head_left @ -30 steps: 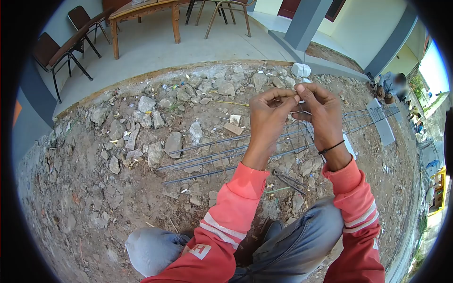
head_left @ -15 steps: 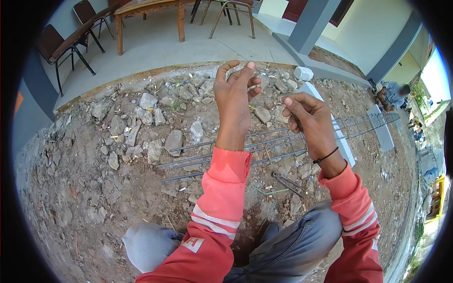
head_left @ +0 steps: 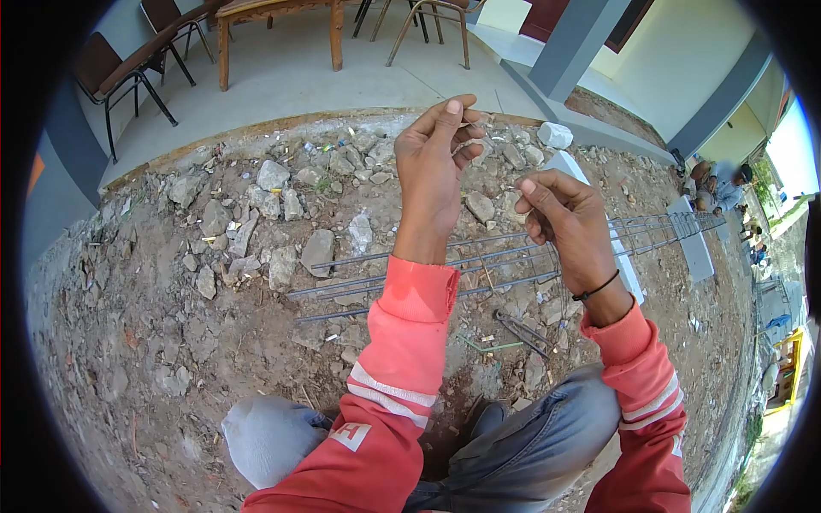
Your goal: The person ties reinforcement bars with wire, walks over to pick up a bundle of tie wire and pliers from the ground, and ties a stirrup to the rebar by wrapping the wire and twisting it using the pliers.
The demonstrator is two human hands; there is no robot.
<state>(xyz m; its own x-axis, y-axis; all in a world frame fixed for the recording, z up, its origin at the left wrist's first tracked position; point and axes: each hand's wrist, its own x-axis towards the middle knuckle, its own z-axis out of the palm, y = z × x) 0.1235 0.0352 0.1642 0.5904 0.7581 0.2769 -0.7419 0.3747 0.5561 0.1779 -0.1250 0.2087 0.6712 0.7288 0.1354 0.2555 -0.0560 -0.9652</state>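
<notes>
My left hand [head_left: 434, 167] is raised over the rubble, thumb and fingertips pressed together. Whatever lies in this pinch is too fine to make out. Lower and to its right, my right hand [head_left: 564, 224] is also closed in a pinch, with a dark band on its wrist. Thin dark strands show just below its palm, but I cannot tell whether it holds them. Beneath both hands lies a long rebar cage [head_left: 376, 280], its bars joined by stirrups towards the right. Dark pincers [head_left: 520, 332] rest on the ground below it, beside a bent green strip [head_left: 489, 347].
White slabs [head_left: 697, 252] lie under the cage. Broken stones [head_left: 318, 250] cover the ground, with a white block [head_left: 555, 135] near the porch edge. A wooden table [head_left: 274, 10] and chairs [head_left: 107, 68] stand on the porch. Another person [head_left: 725, 190] sits at the far right.
My left hand's thumb and index finger have come together, and the hand has shifted slightly up and right. My right hand stays nearly in place, still pinched.
</notes>
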